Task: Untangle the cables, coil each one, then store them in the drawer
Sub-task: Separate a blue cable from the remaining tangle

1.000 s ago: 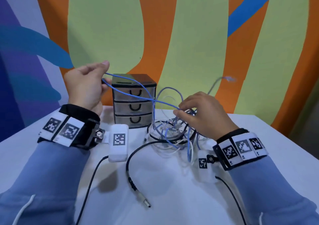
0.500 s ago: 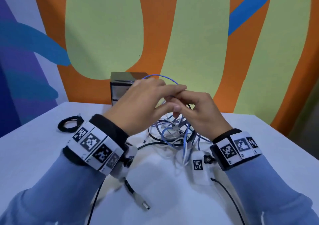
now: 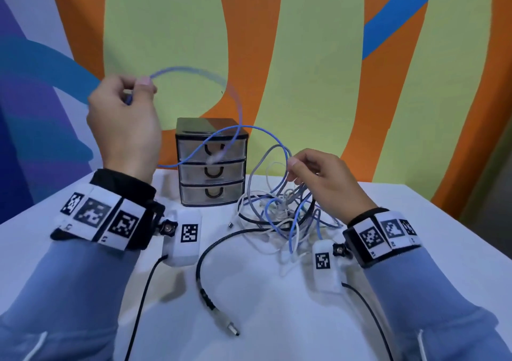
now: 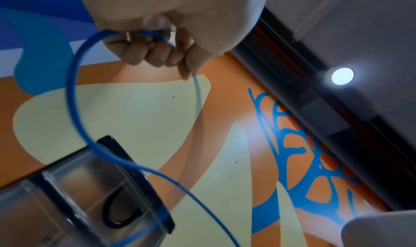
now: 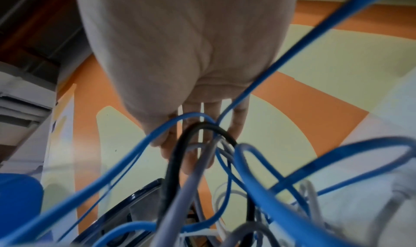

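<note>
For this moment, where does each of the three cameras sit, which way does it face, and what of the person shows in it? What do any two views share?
Head: worn on the head, facing forward and down at the table; shows the left hand, right hand, both sleeves and wristbands.
Left wrist: looks along the hand, upward toward wall and ceiling; shows curled fingers gripping the blue cable.
Right wrist: looks along the hand into the cable tangle; shows palm and fingers.
Shared: head and left wrist both show the drawer unit and the blue cable.

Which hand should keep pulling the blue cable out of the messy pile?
Probably the left hand. It already grips the blue cable, raised above the drawer unit. The right hand sits at the tangle, pinching a loop, well placed to hold the rest down.
</note>
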Demonstrator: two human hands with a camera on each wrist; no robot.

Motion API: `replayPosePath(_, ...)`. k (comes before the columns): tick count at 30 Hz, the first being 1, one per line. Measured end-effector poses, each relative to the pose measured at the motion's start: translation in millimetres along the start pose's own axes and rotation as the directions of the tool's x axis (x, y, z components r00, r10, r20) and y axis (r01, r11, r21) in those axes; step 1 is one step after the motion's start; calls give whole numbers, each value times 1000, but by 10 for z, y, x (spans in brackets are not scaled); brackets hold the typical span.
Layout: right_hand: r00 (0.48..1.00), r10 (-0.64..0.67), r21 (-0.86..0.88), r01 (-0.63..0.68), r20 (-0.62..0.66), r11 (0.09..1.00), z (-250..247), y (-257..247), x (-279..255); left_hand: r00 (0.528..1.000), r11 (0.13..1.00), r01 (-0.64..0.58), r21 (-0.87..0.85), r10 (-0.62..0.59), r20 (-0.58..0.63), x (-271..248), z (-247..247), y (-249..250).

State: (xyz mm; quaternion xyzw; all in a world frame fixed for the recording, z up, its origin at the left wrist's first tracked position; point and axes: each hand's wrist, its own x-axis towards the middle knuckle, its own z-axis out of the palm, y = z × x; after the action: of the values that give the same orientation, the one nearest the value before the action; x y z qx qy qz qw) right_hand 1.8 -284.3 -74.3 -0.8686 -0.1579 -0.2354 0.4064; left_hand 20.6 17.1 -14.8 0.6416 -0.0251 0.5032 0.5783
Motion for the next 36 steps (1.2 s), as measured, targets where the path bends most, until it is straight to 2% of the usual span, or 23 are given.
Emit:
replayPosePath(1,1000,1,-18,-1,12,1000,1,5,1,1000,999,16,34,-17,15,-2,7,-11)
replayPosePath(4,995,68,-244,-48,74,969,-22,19,-15,999,990,40,137,-44,28,-46,10,12)
replayPosePath(6,988,119,-278,-87,101,957,-16,9,-31,998,969,17,246,-30,51,-78,-17,63)
replayPosePath(8,991,98,-259,-71,93,963,4,-12,-35,986,944,12,331,-66,155,-125,-51,119)
replayPosePath(10,994,79,-253,-58,77,966,31,-38,-35,943,891,-11,454,-141,300,-171,-77,164)
replayPosePath(11,994,78,-251,-55,81,966,48,-53,-38,907,836,-53,546,-189,376,-196,-89,187)
replayPosePath(13,996,49,-285,-27,72,958,66,-43,-40,838,689,-211,693,-237,491,-261,-73,220)
replayPosePath(14,999,22,-313,-6,49,950,64,-50,-46,809,635,-288,716,-239,538,-302,-50,238)
replayPosePath(15,1000,-12,-337,19,22,941,62,-72,-55,785,621,-372,690,-186,591,-330,-12,222)
replayPosePath(16,999,-54,-356,52,5,933,62,-110,-63,739,657,-452,603,-103,666,-372,26,243)
replayPosePath(18,989,-145,-385,135,3,913,73,-209,-76,587,773,-554,311,98,803,-474,101,317)
replayPosePath(19,979,-202,-379,190,8,906,84,-248,-79,494,826,-530,194,114,862,-538,130,345)
replayPosePath(20,962,-271,-343,258,10,903,96,-274,-79,410,863,-485,143,80,908,-611,162,352)
replayPosePath(21,940,-341,-282,331,15,900,109,-290,-73,340,872,-463,157,11,941,-679,195,331)
replayPosePath(22,920,-391,-208,389,29,898,121,-295,-66,305,850,-489,195,-43,952,-728,230,305)
replayPosePath(24,923,-381,-41,383,62,923,133,-323,-69,318,818,-517,254,-92,944,-755,258,261)
replayPosePath(25,938,-337,50,334,81,941,131,-360,-83,321,840,-480,253,-100,942,-732,243,257)
replayPosePath(27,953,-256,194,224,163,955,130,-434,-132,339,930,-316,186,-73,938,-649,203,264)
replayPosePath(29,932,-217,220,156,289,963,141,-494,-171,384,984,-174,45,26,923,-567,149,317)
replayPosePath(31,909,-184,198,115,373,973,175,-494,-175,501,992,-81,-100,127,856,-523,137,340)
replayPosePath(33,915,-144,156,91,376,984,201,-455,-162,645,975,-19,-221,181,743,-498,141,341)
replayPosePath(36,926,-106,83,82,362,993,202,-318,-124,833,928,-11,-373,215,511,-416,142,318)
